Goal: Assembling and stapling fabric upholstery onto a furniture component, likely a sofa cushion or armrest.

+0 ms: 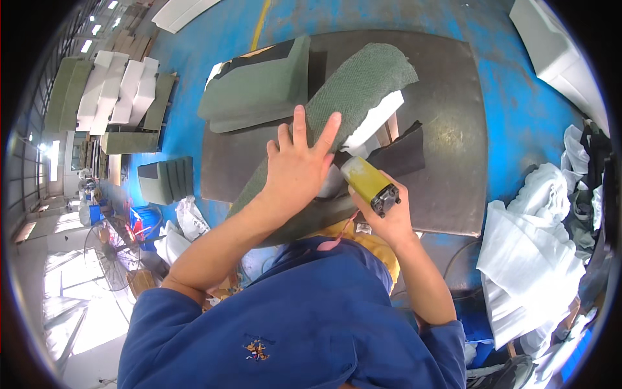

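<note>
Dark blue shirt (291, 324), short loose sleeves (165, 314), small orange-brown embroidered figure (256, 350) on the chest, stitched pocket (342, 356) in matching blue, bare forearms (227, 236), bare hands (295, 170)

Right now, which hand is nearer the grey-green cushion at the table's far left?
Left: the left hand overlaps the near right corner of the cushion in view; the right hand, holding a yellow tool, sits farther right.

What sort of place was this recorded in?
Probably an upholstery workshop or factory: green textured fabric on the worktable, bulky white and green pieces grouped at left, and heaped white material at right.
</note>
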Demonstrator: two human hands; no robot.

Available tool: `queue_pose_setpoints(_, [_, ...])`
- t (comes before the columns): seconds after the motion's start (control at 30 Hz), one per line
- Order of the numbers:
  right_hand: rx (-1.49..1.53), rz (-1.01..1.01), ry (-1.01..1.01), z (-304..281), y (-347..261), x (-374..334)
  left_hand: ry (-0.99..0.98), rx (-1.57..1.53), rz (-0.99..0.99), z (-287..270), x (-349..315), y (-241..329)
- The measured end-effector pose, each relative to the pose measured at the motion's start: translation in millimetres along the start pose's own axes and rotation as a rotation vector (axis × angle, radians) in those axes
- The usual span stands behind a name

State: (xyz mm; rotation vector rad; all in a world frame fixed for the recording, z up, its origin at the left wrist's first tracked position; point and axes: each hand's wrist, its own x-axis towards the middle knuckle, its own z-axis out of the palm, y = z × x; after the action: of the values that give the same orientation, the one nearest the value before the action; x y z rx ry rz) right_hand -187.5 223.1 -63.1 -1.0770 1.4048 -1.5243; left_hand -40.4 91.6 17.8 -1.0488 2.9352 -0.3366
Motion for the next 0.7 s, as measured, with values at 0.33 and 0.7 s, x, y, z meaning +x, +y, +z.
queue_pose_setpoints(0.33, [0.080,-0.069,0.002,6,4,-1,-0.001,-0.010,0.051,8,-1,-10])
queue_pose_setpoints(0.7, [0.113,-0.203,-0.083,14,19,-6,-0.128,-0.031,0.000,6,3,-12])
